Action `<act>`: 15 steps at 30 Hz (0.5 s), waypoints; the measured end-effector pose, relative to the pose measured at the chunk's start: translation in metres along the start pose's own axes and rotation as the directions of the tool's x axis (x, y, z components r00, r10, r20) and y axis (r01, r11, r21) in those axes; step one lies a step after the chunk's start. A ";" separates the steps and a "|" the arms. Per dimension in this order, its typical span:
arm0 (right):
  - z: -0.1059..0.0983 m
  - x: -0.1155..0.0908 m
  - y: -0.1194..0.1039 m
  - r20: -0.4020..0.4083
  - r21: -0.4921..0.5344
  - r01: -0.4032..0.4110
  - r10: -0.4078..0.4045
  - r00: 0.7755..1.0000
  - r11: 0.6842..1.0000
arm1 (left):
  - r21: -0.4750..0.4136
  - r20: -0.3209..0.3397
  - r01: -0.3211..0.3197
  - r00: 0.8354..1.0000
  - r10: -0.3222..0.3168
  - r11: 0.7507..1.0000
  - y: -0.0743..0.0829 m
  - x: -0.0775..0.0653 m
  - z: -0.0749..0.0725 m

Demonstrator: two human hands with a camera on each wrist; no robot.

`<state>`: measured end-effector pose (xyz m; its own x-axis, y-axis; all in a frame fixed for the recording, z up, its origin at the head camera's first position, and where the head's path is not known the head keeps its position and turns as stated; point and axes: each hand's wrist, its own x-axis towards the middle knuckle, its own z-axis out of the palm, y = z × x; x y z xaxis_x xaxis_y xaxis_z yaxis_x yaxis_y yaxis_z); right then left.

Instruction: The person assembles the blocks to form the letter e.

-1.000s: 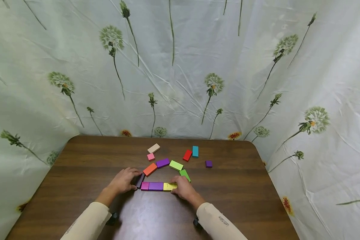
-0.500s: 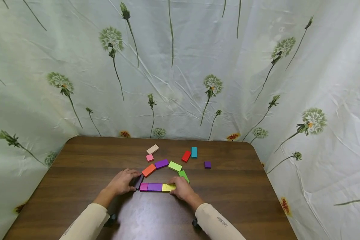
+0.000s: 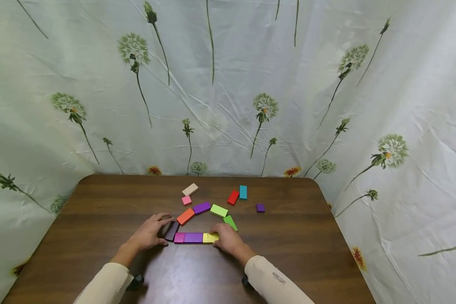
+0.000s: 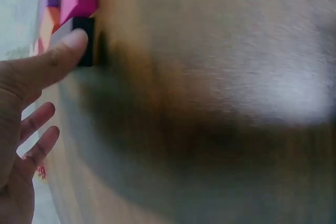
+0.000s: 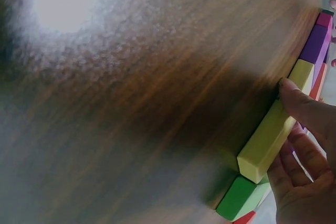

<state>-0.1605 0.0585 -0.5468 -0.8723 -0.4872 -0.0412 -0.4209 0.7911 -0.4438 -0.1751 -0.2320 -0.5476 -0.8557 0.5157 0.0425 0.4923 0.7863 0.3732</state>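
Observation:
In the head view a black block (image 3: 172, 231) lies flat and slanted at the left end of a ring of blocks. My left hand (image 3: 150, 233) is beside it, fingers apart, index fingertip near its far end. In the left wrist view the thumb (image 4: 72, 43) overlaps the block's near end and the other fingers stand free. My right hand (image 3: 229, 240) holds a yellow block (image 5: 265, 140), thumb on its near side and fingers behind. The row runs on left with a purple block (image 3: 193, 238) and a magenta block (image 3: 179, 238).
An orange block (image 3: 185, 216), a purple block (image 3: 202, 207), a lime block (image 3: 218, 210) and a green block (image 3: 230, 222) form the arc behind. Loose pink (image 3: 186, 200), beige (image 3: 190, 189), red (image 3: 233, 197), teal (image 3: 243, 192) and small purple (image 3: 260, 208) blocks lie farther back.
The black block has turned from a narrow, edge-on look to showing its broad face. My left fingers have spread a little beside it. The right hand keeps its hold on the yellow block.

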 end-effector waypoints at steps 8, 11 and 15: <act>-0.005 0.000 0.007 0.003 -0.038 -0.016 0.016 1.000 0.999 | -0.192 -0.074 0.156 0.982 -0.172 0.969 -0.001 0.041 -0.007; -0.005 0.001 0.006 0.003 -0.046 -0.026 0.027 1.000 0.999 | -0.264 -0.070 0.255 0.957 -0.282 0.930 0.003 0.066 -0.010; -0.002 0.005 -0.001 0.012 -0.056 -0.037 0.038 0.999 0.998 | -0.365 -0.074 0.379 0.899 -0.432 0.851 0.006 0.093 -0.018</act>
<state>-0.1656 0.0562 -0.5447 -0.8847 -0.4611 -0.0689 -0.4013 0.8283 -0.3909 -0.2549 -0.1851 -0.5251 -0.9936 0.0990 -0.0547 0.0367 0.7398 0.6719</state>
